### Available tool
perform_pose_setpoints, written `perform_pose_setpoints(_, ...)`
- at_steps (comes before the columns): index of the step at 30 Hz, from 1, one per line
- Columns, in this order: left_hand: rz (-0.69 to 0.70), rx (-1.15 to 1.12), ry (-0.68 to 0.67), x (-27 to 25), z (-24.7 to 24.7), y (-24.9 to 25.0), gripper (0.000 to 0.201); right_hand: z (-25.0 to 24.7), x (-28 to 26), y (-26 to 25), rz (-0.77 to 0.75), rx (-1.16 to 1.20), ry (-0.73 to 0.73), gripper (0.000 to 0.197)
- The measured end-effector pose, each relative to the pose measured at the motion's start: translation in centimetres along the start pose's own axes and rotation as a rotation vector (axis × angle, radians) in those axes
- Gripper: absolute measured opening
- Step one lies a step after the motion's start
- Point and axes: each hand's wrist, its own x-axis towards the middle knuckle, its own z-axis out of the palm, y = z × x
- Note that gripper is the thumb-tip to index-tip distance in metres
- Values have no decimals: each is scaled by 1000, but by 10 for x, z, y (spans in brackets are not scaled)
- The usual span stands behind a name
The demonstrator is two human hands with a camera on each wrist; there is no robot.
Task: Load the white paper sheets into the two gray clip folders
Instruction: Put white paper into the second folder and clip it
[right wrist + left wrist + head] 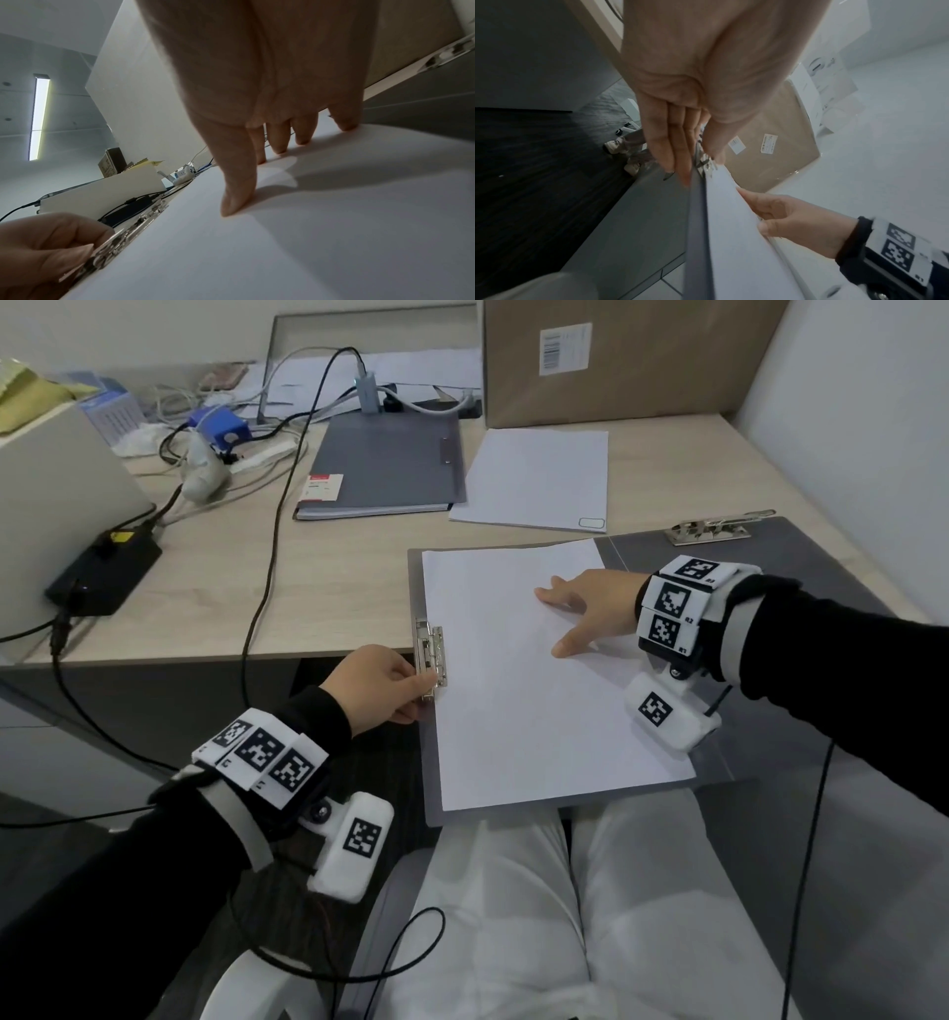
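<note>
Two hands, left hand (pixel 377 686) pinching metal clip (pixel 432 660), right hand (pixel 590 612) flat on paper sheet (pixel 539 711)

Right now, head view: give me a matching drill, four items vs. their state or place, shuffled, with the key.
Items
1. left hand
2. right hand
3. closed gray folder
4. loose paper stack

States
A. lies on the desk beside the cardboard box, in no folder
B. pinches the metal clip at the open folder's left edge
C. fingers spread, pressing the sheets flat
D. lies shut at the back of the desk, red-and-white label on it

Pairs: 1-B, 2-C, 3-D, 4-A
</note>
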Motion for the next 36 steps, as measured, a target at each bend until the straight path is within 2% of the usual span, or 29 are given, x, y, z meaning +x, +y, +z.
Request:
perform_pose_setpoints(8, 78, 156, 72, -1, 4, 2, 24, 0, 0, 1, 1, -5, -6, 85)
perform_pose_setpoints(21, -8, -203, -94, -5, -5, 5, 9, -2, 1, 1, 8, 44, -17, 87)
perform_pose_setpoints(24, -7, -231, -61, -2, -10, 10, 18, -5, 3, 0, 17, 66, -9, 86)
perform_pose_setpoints(26, -25, -191, -30, 3, -14, 13, 24, -7, 5, -1, 20, 69, 4, 86)
perform_pose_setpoints(32, -66, 117, -71, 10, -27, 25, 17, -11, 13, -5, 25, 129, 9, 86)
perform_pose_setpoints(36, -52, 315, -22, 22, -43, 38, 25, -14, 17, -3, 44, 195, 75, 73)
